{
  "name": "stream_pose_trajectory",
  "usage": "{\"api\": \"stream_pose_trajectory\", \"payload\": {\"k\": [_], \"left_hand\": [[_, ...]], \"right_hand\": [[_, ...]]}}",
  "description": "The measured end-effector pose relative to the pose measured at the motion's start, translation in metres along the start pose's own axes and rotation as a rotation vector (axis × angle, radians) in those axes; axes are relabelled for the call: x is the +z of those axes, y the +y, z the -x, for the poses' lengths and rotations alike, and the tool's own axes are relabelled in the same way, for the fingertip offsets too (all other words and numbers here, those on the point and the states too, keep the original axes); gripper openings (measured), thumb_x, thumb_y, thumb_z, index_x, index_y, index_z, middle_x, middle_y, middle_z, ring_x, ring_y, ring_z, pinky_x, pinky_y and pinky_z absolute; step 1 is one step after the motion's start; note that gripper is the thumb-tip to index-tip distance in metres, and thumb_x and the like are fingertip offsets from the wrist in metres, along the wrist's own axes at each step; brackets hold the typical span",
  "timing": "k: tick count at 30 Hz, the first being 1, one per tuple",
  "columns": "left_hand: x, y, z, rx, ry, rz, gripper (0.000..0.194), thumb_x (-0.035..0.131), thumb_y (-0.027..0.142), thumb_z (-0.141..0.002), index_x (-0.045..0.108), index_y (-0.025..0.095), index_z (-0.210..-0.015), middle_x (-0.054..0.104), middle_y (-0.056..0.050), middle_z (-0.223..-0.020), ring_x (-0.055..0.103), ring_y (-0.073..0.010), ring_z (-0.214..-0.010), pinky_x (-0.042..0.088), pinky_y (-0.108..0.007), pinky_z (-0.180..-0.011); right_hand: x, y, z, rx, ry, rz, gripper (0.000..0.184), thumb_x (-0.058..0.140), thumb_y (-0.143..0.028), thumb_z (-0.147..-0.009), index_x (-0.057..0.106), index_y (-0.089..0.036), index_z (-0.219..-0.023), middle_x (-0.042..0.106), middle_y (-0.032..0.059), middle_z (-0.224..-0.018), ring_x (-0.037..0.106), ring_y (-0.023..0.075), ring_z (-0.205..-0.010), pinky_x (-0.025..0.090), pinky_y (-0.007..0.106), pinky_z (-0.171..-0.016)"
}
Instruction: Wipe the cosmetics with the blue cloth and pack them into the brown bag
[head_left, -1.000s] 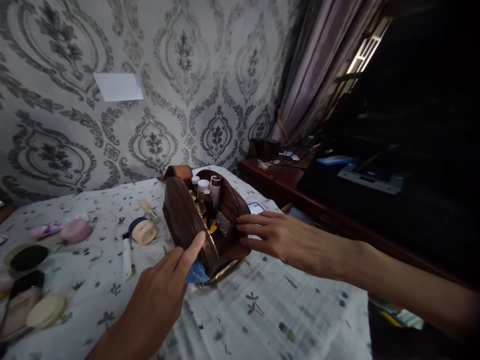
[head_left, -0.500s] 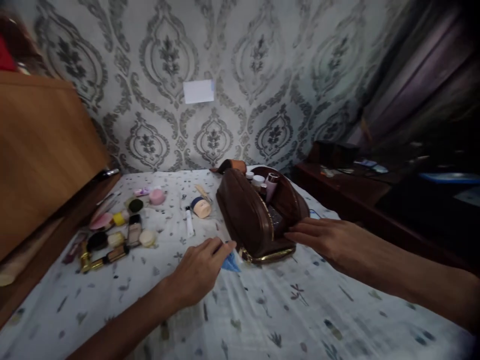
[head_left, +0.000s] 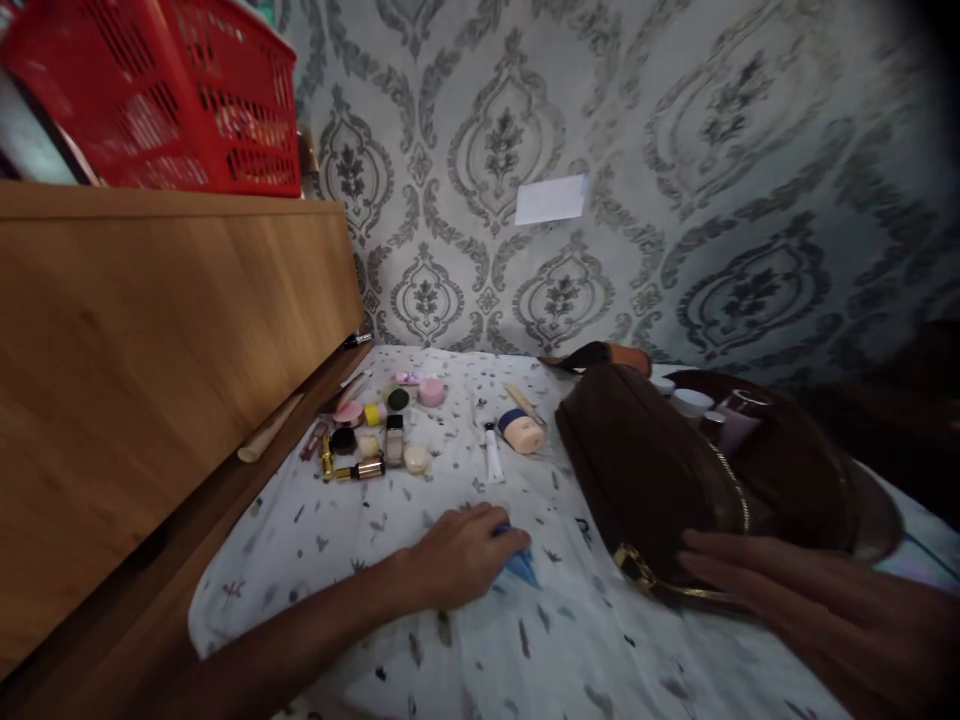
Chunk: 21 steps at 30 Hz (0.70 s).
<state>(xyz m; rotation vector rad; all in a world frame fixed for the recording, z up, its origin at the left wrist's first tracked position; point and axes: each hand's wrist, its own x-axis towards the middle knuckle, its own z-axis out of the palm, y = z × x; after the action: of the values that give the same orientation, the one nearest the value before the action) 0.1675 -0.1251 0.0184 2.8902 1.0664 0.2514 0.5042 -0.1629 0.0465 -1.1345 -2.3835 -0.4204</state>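
Observation:
My left hand (head_left: 461,555) rests on the patterned white bedsheet (head_left: 390,520), fingers curled over a small blue thing (head_left: 519,565) that pokes out from under the fingertips. My right hand (head_left: 780,590) lies with fingers stretched out against the front of an open brown toiletry bag (head_left: 645,470). Bottles and a pink tube (head_left: 739,418) stand up out of the bag's open top. The bag's gold zipper edge (head_left: 675,590) runs along its near side.
Several cosmetics (head_left: 371,440) lie in a cluster on the sheet at the back left, with a white tube (head_left: 493,465) and a round cream jar (head_left: 521,432) nearer the bag. A wooden headboard (head_left: 150,350) stands at left with a red basket (head_left: 195,100) on top. Patterned wallpaper (head_left: 675,200) is behind.
The view has swung left, bringing the headboard and red basket in. My left hand has slid left and down onto the sheet with the blue thing; my right hand stays at the bag.

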Motion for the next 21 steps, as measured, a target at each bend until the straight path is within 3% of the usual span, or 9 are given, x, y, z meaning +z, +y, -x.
{"api": "stream_pose_trajectory", "payload": {"k": [2,4,6,8,13,17,21], "left_hand": [[-0.001,-0.009,0.001,-0.062,0.031,0.014,0.038,0.043,0.009,-0.093,0.052,0.023,-0.127,0.061,-0.006,-0.112,0.06,-0.0217,-0.104,0.054,-0.031,-0.077],[-0.004,-0.023,0.001,-0.174,0.083,0.02,0.042,0.044,0.007,-0.091,0.053,0.023,-0.128,0.061,-0.006,-0.113,0.06,-0.021,-0.107,0.054,-0.031,-0.082],[-0.009,-0.039,0.002,-0.336,0.154,-0.008,0.045,0.045,0.005,-0.089,0.054,0.024,-0.129,0.062,-0.006,-0.114,0.06,-0.0197,-0.109,0.052,-0.031,-0.088],[-0.016,-0.058,0.004,-0.499,0.223,-0.053,0.049,0.045,0.002,-0.088,0.052,0.024,-0.131,0.061,-0.007,-0.119,0.059,-0.0197,-0.111,0.05,-0.032,-0.093],[-0.027,-0.095,0.01,-0.765,0.295,-0.15,0.046,0.037,0.001,-0.09,0.05,0.013,-0.132,0.059,-0.019,-0.126,0.052,-0.0288,-0.121,0.042,-0.046,-0.101],[-0.022,-0.106,0.013,-0.851,0.271,-0.169,0.036,0.035,0.003,-0.091,0.058,0.007,-0.119,0.067,-0.025,-0.11,0.058,-0.0343,-0.113,0.04,-0.053,-0.099],[-0.018,-0.107,0.013,-0.801,0.271,-0.125,0.036,0.038,0.005,-0.09,0.059,0.008,-0.119,0.071,-0.022,-0.104,0.063,-0.0325,-0.107,0.041,-0.052,-0.1]], "right_hand": [[0.006,-0.015,-0.013,-0.192,-0.049,-0.056,0.053,0.042,-0.014,-0.091,0.057,-0.039,-0.135,0.072,0.0101,-0.119,0.073,0.0245,-0.098,0.063,0.036,-0.072],[0.015,-0.031,-0.028,-0.26,-0.039,-0.131,0.056,0.04,-0.008,-0.089,0.058,-0.034,-0.135,0.073,0.0117,-0.118,0.074,0.0237,-0.096,0.064,0.034,-0.07],[0.026,-0.05,-0.045,-0.26,-0.034,-0.205,0.051,0.038,-0.006,-0.089,0.063,-0.029,-0.127,0.074,0.0106,-0.114,0.075,0.0232,-0.092,0.064,0.035,-0.072],[0.036,-0.069,-0.063,-0.245,-0.11,-0.277,0.044,0.039,-0.005,-0.09,0.066,-0.025,-0.119,0.075,0.0095,-0.11,0.076,0.0211,-0.089,0.064,0.032,-0.071],[0.057,-0.102,-0.097,-0.155,-0.246,-0.559,0.037,0.038,-0.007,-0.094,0.071,-0.02,-0.104,0.074,0.0093,-0.101,0.074,0.018,-0.085,0.06,0.028,-0.077],[0.077,-0.11,-0.098,-0.076,-0.296,-0.734,0.034,0.039,-0.01,-0.095,0.071,-0.019,-0.102,0.073,0.0087,-0.096,0.072,0.0176,-0.083,0.058,0.027,-0.076],[0.093,-0.11,-0.086,0.038,-0.184,-0.898,0.029,0.043,-0.013,-0.095,0.072,-0.018,-0.094,0.073,0.0093,-0.095,0.071,0.0183,-0.087,0.057,0.029,-0.078]]}}
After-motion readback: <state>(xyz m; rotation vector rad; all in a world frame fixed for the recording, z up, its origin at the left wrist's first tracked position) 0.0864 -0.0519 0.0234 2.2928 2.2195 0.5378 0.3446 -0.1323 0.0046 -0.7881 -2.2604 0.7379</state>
